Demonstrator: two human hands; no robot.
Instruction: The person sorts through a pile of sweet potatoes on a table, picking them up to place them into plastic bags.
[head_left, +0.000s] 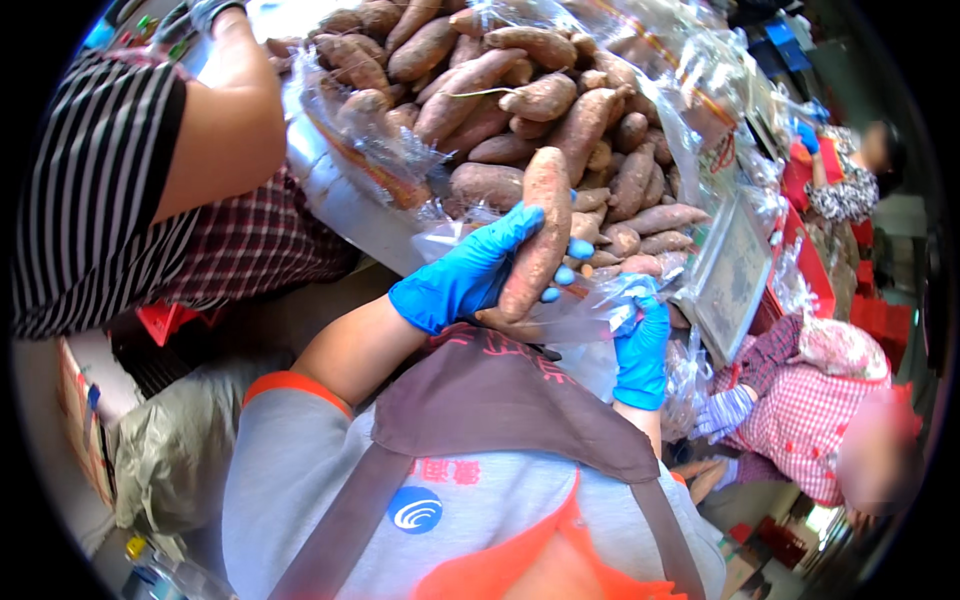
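Observation:
My left hand, in a blue disposable glove, grips a long sweet potato, thumb on one side and fingertips showing on the other. It is tilted over the near edge of a large heap of sweet potatoes. Another sweet potato lies partly hidden below it, by my apron. My right hand, also blue-gloved, pinches the gathered edge of a clear plastic bag. The bag stretches toward my left hand; whether it contains anything is hard to tell.
Clear plastic sheeting surrounds the heap. A flat metal-rimmed tray or scale platform stands at right. A person in a striped top works close on my left; a person in a checked garment is at right, another beyond. A pale sack lies at lower left.

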